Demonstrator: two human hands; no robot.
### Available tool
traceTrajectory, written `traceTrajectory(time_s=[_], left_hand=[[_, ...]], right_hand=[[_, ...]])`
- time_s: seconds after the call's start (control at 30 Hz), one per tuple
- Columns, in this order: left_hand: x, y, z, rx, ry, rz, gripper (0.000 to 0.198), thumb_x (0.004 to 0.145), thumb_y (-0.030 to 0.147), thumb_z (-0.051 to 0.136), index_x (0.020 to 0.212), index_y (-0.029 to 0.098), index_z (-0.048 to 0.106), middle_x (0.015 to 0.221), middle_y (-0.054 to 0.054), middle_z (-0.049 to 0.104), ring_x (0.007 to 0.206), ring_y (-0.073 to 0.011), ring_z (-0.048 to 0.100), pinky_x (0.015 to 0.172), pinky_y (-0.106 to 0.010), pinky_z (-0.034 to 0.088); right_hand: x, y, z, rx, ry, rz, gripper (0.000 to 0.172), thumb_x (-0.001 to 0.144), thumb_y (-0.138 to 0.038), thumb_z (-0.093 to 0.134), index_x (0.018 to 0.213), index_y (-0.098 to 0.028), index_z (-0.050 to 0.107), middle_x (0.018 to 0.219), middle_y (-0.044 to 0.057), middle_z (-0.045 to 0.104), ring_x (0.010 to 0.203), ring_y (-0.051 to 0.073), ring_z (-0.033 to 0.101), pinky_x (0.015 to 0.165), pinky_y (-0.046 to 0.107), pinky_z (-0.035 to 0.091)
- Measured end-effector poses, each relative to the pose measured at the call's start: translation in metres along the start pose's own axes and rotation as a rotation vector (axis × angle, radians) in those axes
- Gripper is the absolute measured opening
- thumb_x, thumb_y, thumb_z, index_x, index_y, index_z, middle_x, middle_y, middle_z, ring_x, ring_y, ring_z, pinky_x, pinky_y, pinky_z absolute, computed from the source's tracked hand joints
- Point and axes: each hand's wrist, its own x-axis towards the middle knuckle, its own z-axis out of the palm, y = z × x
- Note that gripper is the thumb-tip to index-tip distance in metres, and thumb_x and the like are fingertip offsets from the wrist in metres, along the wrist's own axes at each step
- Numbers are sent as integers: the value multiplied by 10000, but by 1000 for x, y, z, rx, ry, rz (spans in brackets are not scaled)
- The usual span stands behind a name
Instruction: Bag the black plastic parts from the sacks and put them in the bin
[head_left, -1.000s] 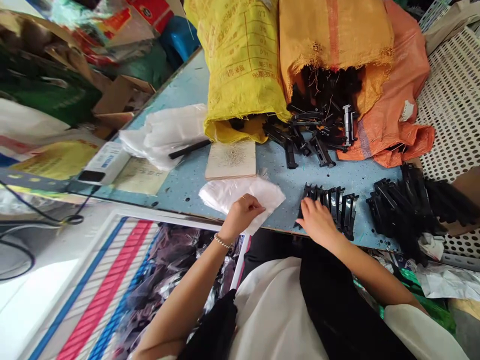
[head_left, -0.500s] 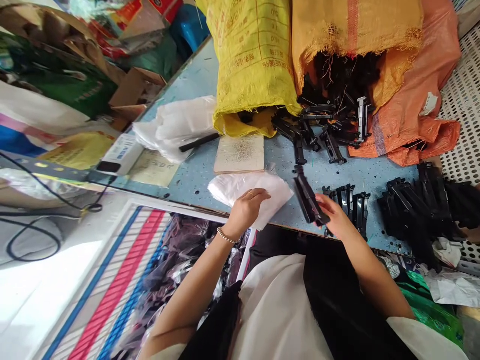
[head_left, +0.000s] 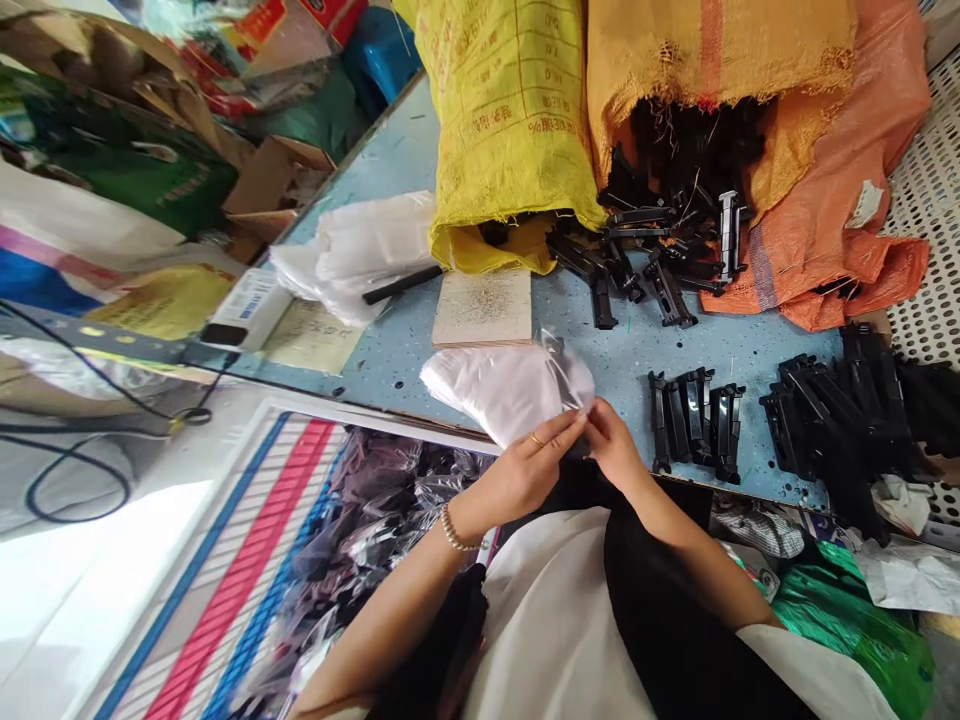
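Note:
Both hands meet at the near right corner of a stack of clear plastic bags (head_left: 495,385) on the table. My left hand (head_left: 536,460), with a ring and a beaded bracelet, pinches the edge of a plastic bag (head_left: 574,380) that is lifted and creased, greyish at its right side. Against its fingertips my right hand (head_left: 615,445) is closed on the same bag edge. Whether a black plastic part is under the fingers or in the bag is hidden. Several black plastic parts (head_left: 694,420) lie side by side to the right of my right hand.
A yellow woven sack (head_left: 510,130) and an orange sack (head_left: 712,50) stand at the back, black parts (head_left: 667,285) spilling out. A wooden board (head_left: 480,308) sits behind the bags. More black parts (head_left: 817,410) are heaped at right. A striped bag (head_left: 247,560) of wrapped pieces stands below left.
My right hand has moved left from the row of black parts to the bags; the black part it held no longer shows. My left hand has shifted right and down, and the bag edge is lifted.

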Motion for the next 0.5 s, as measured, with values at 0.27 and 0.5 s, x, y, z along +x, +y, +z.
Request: traceTrajectory(time_s=[0.27, 0.5], left_hand=[[-71, 24, -85, 73, -180, -345, 433, 948, 315, 580, 1381, 300, 569, 1271, -55, 693, 1126, -234, 692, 961, -309, 579], [-198, -76, -87, 344, -637, -1108, 275, 753, 211, 567, 927, 133, 766, 920, -174, 776, 887, -356, 748, 807, -415, 588]], right_hand=[[-33, -58, -45, -832, -191, -136, 364, 995, -364, 513, 1330, -236, 580, 1128, 74, 692, 926, 196, 682, 838, 333, 556], [-36, -60, -111, -1814, 157, 74, 376, 956, -276, 576, 1277, -80, 568, 1131, 209, 605, 1015, 332, 644, 752, 394, 553]])
